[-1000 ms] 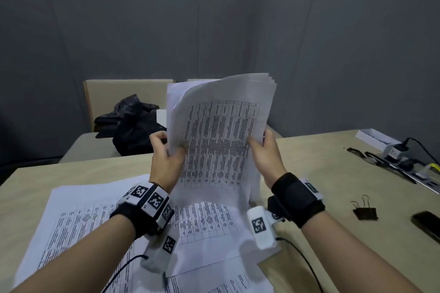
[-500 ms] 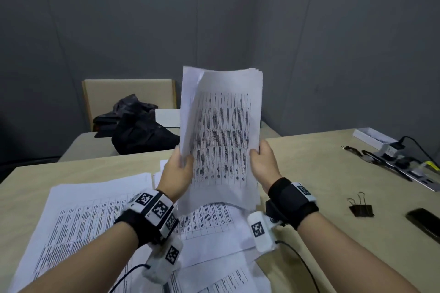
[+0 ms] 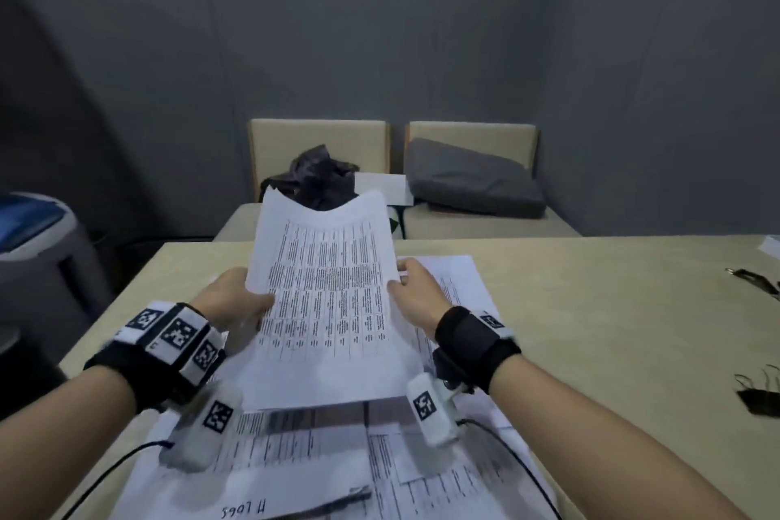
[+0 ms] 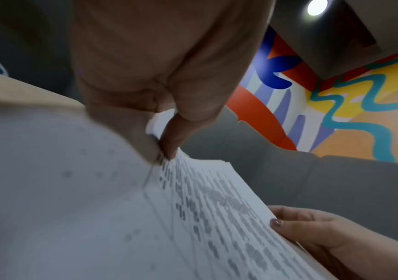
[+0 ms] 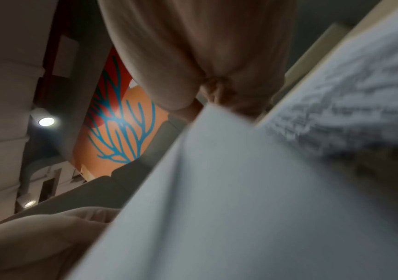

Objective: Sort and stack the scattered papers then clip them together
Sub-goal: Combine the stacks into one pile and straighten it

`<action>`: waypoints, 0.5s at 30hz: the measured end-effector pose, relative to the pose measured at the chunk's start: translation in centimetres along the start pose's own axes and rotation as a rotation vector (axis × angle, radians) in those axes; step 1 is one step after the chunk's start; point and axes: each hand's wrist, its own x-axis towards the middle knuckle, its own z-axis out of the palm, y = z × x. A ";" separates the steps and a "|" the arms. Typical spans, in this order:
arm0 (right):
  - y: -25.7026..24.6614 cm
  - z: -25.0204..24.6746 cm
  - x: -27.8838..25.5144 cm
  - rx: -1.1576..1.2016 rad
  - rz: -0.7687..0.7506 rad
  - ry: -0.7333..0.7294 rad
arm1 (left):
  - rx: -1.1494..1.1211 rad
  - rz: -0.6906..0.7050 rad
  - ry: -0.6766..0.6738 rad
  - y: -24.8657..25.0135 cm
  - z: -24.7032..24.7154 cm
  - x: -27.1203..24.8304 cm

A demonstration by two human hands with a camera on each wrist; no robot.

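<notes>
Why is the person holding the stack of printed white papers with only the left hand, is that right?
Not quite. Both hands hold the stack of printed white papers: the left hand grips its left edge and the right hand grips its right edge. The head view shows this.

Grey padded partition panels (image 3: 380,55) enclose the space behind the pale worktop (image 3: 612,308). Against them stands a beige bench seat (image 3: 472,139) with a grey cushion (image 3: 472,182) and a crumpled dark bundle (image 3: 316,177), perhaps a bag. Above the panels a painted mural (image 4: 372,106) shows orange, blue, yellow and teal. A round ceiling light (image 4: 317,7) glows.
</notes>
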 end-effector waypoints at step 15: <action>0.8 1.6 -0.7 0.139 0.241 -0.229 | 0.672 -0.258 -0.183 -7.0 -3.8 -2.2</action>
